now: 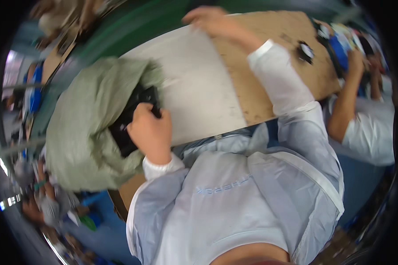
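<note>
My left hand (150, 134) is at the mouth of a pale green woven sack (82, 119). Its fingers are curled around a black plastic piece (149, 95), whose exact kind I cannot make out. More dark pieces (124, 132) show inside the sack, partly covered by its folds. My right arm stretches to the far side of the table, and the right hand (212, 21) hovers over the edge there. Its blurred fingers are stretched out and apart, with nothing visible in them. Just beyond them lies a dark object (201, 4), cut off by the picture's rim.
The tabletop has a whitish sheet (194, 84) beside brown cardboard (269, 66). A small black-and-white item (305, 52) lies on the cardboard. At the right, a co-worker's arm (347, 97) reaches toward blue and coloured things. A cardboard box (126, 194) stands below the sack.
</note>
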